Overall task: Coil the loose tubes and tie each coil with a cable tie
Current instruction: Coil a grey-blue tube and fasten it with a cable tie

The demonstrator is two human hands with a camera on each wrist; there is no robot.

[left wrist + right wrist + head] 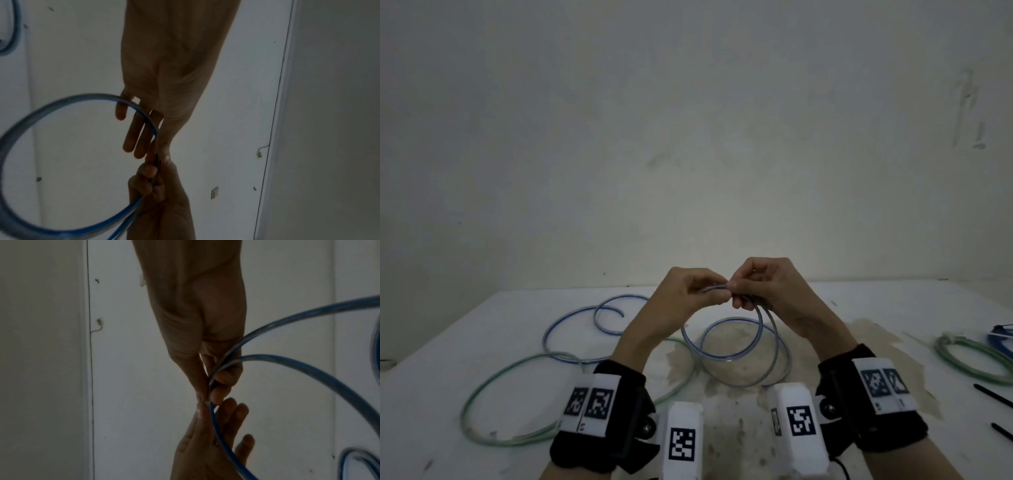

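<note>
Both hands hold a clear tube with a blue stripe [727, 359] above the white table [482, 342], and its loops hang down to the tabletop. My left hand [717, 291] pinches the top of the coil between thumb and index, the other fingers nearly straight. My right hand [738, 291] meets it, fingers curled round two strands. In the left wrist view the left hand [158, 152] pinches the tube [86, 95] just above the right hand's fist. In the right wrist view the right hand [209, 392] grips the tube [287, 361].
A second blue tube [585, 325] and a loose green tube [517, 394] lie on the table to the left. At the right edge sit a green coil [969, 356] and a blue coil [1001, 335]. Black cable ties [993, 394] lie near them. A wall stands behind the table.
</note>
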